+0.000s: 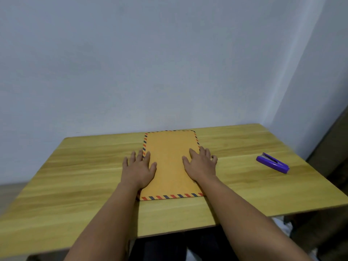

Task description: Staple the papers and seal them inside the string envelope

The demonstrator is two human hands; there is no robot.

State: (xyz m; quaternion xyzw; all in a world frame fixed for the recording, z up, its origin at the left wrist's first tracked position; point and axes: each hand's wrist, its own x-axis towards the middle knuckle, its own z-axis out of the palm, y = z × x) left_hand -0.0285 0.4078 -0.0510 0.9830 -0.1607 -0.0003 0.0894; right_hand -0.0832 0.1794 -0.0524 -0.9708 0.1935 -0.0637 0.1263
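An orange-brown envelope (169, 162) with a red and blue striped border lies flat in the middle of the wooden table (75, 176), plain side up; no string or flap shows. My left hand (138, 167) rests flat, fingers spread, across the envelope's left edge. My right hand (200, 165) lies flat on its right edge, fingers apart. Neither hand holds anything. A purple stapler (273, 162) sits on the table to the right, well apart from my right hand. No loose papers are visible.
The table stands against a pale wall (150, 63), its back edge just beyond the envelope. A dark panel (335, 157) rises at the right side. Bare tabletop lies left of the envelope.
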